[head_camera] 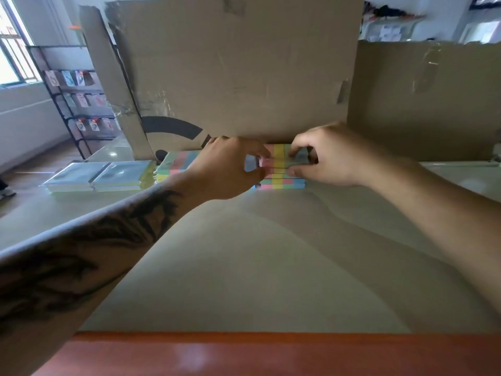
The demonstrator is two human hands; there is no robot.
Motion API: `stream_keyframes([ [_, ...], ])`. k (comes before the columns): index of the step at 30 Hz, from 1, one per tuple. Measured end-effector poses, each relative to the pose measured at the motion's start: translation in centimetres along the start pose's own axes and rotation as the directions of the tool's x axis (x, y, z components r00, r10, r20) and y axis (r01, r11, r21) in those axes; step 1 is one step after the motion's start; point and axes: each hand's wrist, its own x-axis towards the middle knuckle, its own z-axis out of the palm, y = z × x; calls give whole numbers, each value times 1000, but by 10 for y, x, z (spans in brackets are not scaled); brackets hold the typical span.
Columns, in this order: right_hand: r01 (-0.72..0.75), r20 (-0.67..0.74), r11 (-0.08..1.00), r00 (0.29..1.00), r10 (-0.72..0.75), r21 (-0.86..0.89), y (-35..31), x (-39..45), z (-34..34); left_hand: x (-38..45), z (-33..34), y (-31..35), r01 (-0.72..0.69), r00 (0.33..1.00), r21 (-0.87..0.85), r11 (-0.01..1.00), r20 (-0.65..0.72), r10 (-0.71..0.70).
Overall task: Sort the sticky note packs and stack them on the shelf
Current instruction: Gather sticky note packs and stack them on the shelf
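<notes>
**Both hands on the striped pack at the back of the shelf**

Head view: The person reaches forward with both bare arms over a pale shelf surface (257, 267) whose near edge is a red-brown strip (271, 354). The left hand (230, 166), on a tattooed forearm, and the right hand (325, 156) meet at the far side of the surface, just in front of a tall cardboard sheet (238, 71) that stands upright behind them. Both hands have curled fingers pinching the top striped sticky note pack (278, 156), the left at its left end and the right at its right end. That pack shows pink, yellow and green bands between the two hands and lies on a stack of striped packs (282, 183) with the same colours, which rests on the shelf surface against the foot of the cardboard.

To the left, partly hidden by the left hand, a second pile of striped packs (179, 164) lies on the surface. Further left sit two flat wrapped packs (97, 176) side by side, with pale green and yellow edges. A second cardboard panel (423, 101) stands to the right. In the left background a dark wire display rack (78, 101) holds small carded goods beside a window.
</notes>
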Motion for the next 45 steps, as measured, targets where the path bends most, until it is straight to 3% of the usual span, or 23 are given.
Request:
stream_keyframes([
  [11, -112, 26, 973, 994, 109, 200, 1, -3, 6, -5, -2, 3, -27, 999, 18, 999, -33, 27],
  [17, -31, 74, 981, 997, 17, 190, 8, -4, 2, -4, -14, 20, 10, 999, 128, 992, 49, -16],
  [21, -15, 62, 984, 998, 4, 178, 38, -24, -36, -2, -25, 50, 14, 1000, 207, 978, 8, -16],
  [31, -116, 110, 990, 986, 125, -82, 226, -171, -154, 47, 48, 263, -54, 998, 129, 990, -7, 55],
  [38, -170, 161, 980, 969, 185, -106, 346, -257, -206, 107, 119, 404, -92, 986, -28, 995, 136, 95],
  [45, -248, 282, 961, 919, 274, -126, 405, -310, -210, 122, 173, 502, -35, 955, -175, 984, 285, 84],
])
